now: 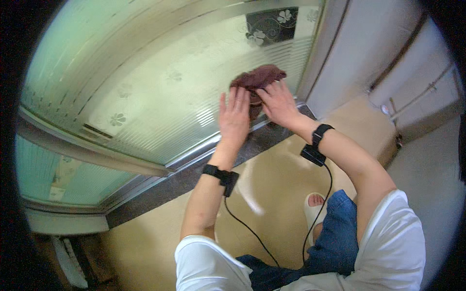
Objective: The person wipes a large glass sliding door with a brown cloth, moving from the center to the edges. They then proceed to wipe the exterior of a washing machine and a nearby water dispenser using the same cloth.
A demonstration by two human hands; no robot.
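Observation:
A dark reddish-brown cloth (260,76) lies bunched against the lower part of a sliding glass door (160,83) with ribbed stripes and flower patterns. My left hand (235,112) reaches up to the cloth's lower left edge, its fingers stretched out and pressing on it. With fingers bent over the right side of the cloth, my right hand (278,102) presses it to the glass. A fold of the cloth hangs between my hands, towards the door's metal bottom track (189,152). The fingertips are partly hidden in the cloth.
A dark stone sill (153,198) runs below the door track, above the beige floor (160,236). A second glass panel (76,178) stands at the left. Pipes (424,94) run along the wall at right. Cables (251,232) hang from black wrist-strapped devices.

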